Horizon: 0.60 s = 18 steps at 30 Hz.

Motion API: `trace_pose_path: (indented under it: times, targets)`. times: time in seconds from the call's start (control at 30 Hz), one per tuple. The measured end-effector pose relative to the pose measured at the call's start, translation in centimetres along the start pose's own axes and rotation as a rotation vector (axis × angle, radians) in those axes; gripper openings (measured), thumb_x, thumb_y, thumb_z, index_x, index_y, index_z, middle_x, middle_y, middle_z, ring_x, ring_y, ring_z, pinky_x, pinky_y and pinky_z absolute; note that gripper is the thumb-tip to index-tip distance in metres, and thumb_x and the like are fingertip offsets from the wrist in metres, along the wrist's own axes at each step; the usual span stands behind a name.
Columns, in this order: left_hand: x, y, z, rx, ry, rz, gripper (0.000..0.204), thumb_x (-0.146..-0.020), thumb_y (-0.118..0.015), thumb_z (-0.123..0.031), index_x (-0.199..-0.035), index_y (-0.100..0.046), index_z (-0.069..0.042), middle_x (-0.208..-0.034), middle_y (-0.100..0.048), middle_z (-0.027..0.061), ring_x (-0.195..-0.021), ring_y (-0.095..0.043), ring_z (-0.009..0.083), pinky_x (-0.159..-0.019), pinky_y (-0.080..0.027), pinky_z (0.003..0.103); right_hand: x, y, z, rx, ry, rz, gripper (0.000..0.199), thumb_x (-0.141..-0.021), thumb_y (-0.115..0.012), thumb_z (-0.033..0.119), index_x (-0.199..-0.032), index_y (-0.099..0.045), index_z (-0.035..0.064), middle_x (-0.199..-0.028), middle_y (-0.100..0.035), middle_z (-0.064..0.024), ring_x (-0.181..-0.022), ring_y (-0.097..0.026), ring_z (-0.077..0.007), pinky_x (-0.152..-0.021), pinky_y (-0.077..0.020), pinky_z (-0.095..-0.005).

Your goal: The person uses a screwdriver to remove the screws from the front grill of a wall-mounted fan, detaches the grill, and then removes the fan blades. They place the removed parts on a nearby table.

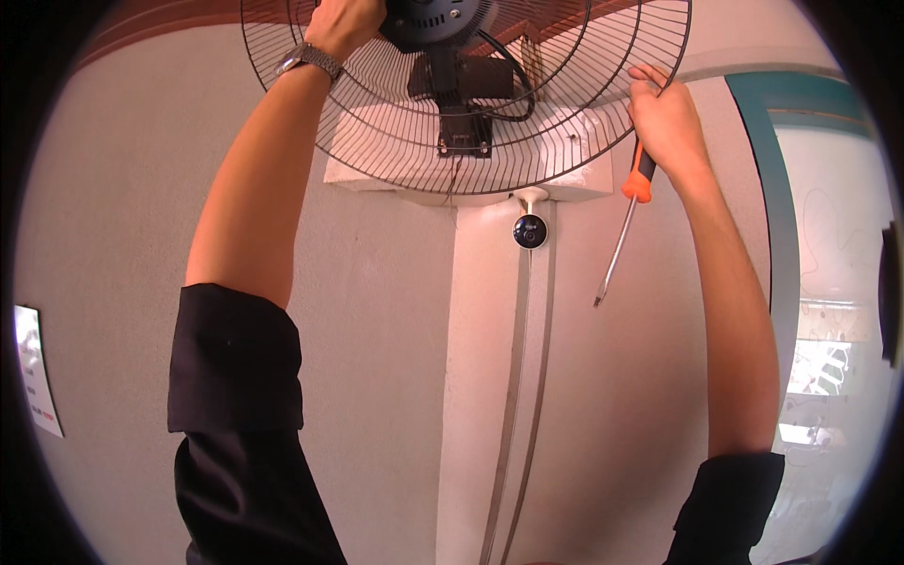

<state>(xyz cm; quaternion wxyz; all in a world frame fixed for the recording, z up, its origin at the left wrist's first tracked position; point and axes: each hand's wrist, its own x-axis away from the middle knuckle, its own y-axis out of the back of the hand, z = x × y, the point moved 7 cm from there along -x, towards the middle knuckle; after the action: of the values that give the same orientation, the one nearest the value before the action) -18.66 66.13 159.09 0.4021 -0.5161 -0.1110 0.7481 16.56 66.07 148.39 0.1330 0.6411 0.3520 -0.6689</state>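
Overhead, mounted high on a pale plaster wall (377,311): a round black wire fan guard (565,122) with a dark plastic motor housing (433,24) at its centre and a black cable looping beside it. Left hand (344,24), metal-link wristwatch (309,58) on the wrist, raised to the motor housing, fingers curled against it through the wires; how firmly clenched, cannot tell, with the top edge cutting off the fingertips. Right hand (667,118) closed on the guard's outer rim at the right side, also gripping a screwdriver with an orange-and-black handle (638,174), its thin steel shaft pointing down and slightly left, tip free in the air. Below the guard: a white rectangular mounting box (377,169), then a small round black camera (530,231) on a white vertical pillar (471,395), two grey strips running down it. Black rolled sleeves on both forearms. Teal-framed window (767,188) at right.
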Motion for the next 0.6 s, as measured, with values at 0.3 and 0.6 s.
trace_pose_path:
  times: [0.3,0.6]
  targets:
    - [-0.3,0.3,-1.3,-0.139,0.180,0.135,0.024,-0.097,-0.049,-0.015,-0.120,-0.047,-0.008,-0.106,-0.061,0.0265,-0.095,-0.063,0.0481,-0.077,-0.051,0.056,0.4,0.2,0.3,0.012,-0.042,0.017,0.045,-0.089,-0.052,0.023,-0.120,-0.063,-0.0080,-0.117,-0.069,-0.0232,-0.111,-0.066,-0.0346,-0.097,-0.0484,-0.0370]
    - [0.4,-0.5,-0.2,-0.116,-0.006,-0.049,0.029,-0.095,-0.047,-0.010,-0.123,-0.044,-0.004,-0.113,-0.060,0.0256,-0.100,-0.062,0.0468,-0.080,-0.051,0.055,0.0,-0.1,0.2,0.005,-0.035,0.018,0.044,-0.089,-0.054,0.024,-0.119,-0.064,-0.0069,-0.111,-0.070,-0.0237,-0.107,-0.067,-0.0348,-0.096,-0.0493,-0.0375]
